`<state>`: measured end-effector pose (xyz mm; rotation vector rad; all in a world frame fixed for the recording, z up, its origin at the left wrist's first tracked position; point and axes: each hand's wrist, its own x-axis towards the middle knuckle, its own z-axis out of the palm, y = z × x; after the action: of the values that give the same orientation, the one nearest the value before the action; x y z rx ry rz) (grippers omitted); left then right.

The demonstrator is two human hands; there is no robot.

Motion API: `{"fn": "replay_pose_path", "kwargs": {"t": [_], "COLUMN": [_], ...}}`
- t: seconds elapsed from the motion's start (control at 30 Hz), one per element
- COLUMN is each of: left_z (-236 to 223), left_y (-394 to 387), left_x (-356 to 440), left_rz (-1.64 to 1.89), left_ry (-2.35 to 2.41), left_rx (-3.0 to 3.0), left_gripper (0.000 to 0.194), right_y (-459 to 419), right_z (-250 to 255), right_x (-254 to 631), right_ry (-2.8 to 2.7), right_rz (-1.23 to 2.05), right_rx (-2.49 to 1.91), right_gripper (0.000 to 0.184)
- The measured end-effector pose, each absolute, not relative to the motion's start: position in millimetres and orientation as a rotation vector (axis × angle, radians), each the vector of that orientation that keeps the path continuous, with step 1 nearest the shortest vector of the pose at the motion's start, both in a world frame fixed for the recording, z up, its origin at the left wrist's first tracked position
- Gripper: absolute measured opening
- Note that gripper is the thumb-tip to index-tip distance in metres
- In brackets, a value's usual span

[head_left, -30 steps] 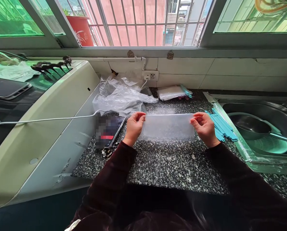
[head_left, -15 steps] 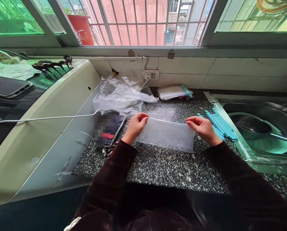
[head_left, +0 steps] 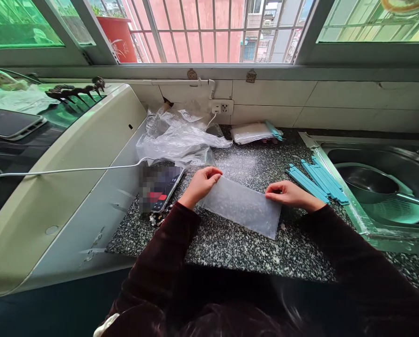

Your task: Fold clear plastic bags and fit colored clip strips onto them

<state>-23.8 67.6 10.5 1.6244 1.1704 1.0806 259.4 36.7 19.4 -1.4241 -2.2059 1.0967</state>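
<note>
A clear, frosted plastic bag [head_left: 242,206] is stretched between my two hands just over the speckled counter [head_left: 230,255]. My left hand [head_left: 200,186] pinches its upper left corner between thumb and fingers. At the upper right edge, my right hand [head_left: 290,194] pinches it too. The bag slants down toward the right and looks flat. Beyond my right hand lie several turquoise plastic strips [head_left: 321,180] in a loose pile. A phone [head_left: 167,187] with a lit screen rests on the counter left of my left hand.
Crumpled clear plastic [head_left: 177,135] lies at the back left, near a wall socket [head_left: 223,107]. A stack of flat bags [head_left: 249,133] sits by the wall. The sink [head_left: 356,224] holding a pan [head_left: 367,180] is at right. A white cable [head_left: 72,170] crosses a pale appliance [head_left: 90,159] at left.
The bag's right side has come down and nearer, so it slants more. My right hand has moved slightly left along its edge, and my left hand slightly right.
</note>
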Motion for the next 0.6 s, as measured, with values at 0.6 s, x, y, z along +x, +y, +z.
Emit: {"fn": "replay_pose_path", "kwargs": {"t": [0.6], "left_z": [9.6], "left_y": [59.1], "left_x": [-9.1], "left_rz": [0.887], "left_ry": [1.031], "left_rx": [1.68], "left_gripper": [0.011], "right_y": [19.3], "right_z": [20.7], "right_x": [225.8], "right_ry": [-2.188], "right_rz": [1.243], "right_rx": [-1.358], "right_gripper": [0.034]}}
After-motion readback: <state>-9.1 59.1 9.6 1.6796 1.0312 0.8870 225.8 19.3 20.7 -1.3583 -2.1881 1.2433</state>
